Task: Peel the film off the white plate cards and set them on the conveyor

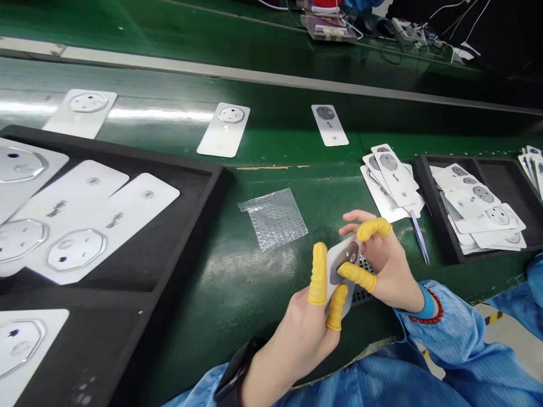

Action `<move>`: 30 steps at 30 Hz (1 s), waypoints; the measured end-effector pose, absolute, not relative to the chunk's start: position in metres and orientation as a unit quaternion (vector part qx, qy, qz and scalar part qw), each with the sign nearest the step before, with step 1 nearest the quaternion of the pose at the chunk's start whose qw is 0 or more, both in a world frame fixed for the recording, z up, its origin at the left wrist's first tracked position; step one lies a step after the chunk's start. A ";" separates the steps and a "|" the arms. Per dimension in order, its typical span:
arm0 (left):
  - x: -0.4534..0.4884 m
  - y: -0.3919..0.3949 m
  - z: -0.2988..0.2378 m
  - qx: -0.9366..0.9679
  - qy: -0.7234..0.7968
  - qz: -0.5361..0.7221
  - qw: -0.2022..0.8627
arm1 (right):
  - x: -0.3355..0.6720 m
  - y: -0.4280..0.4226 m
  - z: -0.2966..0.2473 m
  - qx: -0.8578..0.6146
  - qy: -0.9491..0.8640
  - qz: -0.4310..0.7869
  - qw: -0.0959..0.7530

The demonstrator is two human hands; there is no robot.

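Note:
A white phone back cover (332, 255) with a dark camera ring is tilted up between my hands. My left hand (303, 325) pinches its lower left edge between thumb and forefinger, both in yellow finger cots. My right hand (388, 263) grips the upper right part, its yellow-capped thumb over the camera ring and its forefinger at the top edge; the other fingers stick out. Partly hidden beneath it is a dark piece with rows of holes (360, 294). A square of bubble wrap (278, 220) lies left of my hands. Tweezers (419, 237) lie to the right.
A black tray (182, 195) with several white covers fills the left. Beside the tweezers lies a cover pile (394, 178); further right, another black tray (456, 259) holds stacked covers. Single covers (223, 135) lie along the green belt (271, 135). Cables and boxes (331, 28) stand behind.

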State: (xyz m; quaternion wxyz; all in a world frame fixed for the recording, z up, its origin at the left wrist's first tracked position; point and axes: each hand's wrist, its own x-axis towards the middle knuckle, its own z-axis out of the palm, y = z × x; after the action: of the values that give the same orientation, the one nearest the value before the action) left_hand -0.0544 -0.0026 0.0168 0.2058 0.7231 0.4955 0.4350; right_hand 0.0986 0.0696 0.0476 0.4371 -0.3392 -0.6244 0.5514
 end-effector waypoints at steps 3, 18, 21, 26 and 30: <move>-0.055 -0.002 0.017 0.738 0.475 0.440 0.190 | 0.102 0.073 0.051 -0.298 -0.587 0.638 0.400; -0.053 -0.001 0.022 0.503 0.505 0.451 0.537 | 0.104 0.075 0.050 -0.359 -0.529 0.680 0.359; -0.053 0.004 0.024 0.457 0.492 0.463 0.579 | 0.111 0.077 0.046 -0.331 -0.515 0.719 0.328; -0.056 0.004 0.020 0.423 0.544 0.465 0.555 | 0.113 0.071 0.040 -0.323 -0.500 0.725 0.346; -0.063 -0.005 0.001 0.432 0.641 0.481 0.413 | 0.098 0.062 0.029 -0.311 -0.511 0.718 0.356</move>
State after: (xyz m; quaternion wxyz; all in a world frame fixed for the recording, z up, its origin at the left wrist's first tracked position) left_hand -0.0633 -0.0047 0.0014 0.4126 0.4324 0.6412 0.4813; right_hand 0.0983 0.0622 0.0294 0.3559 -0.3113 -0.5114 0.7176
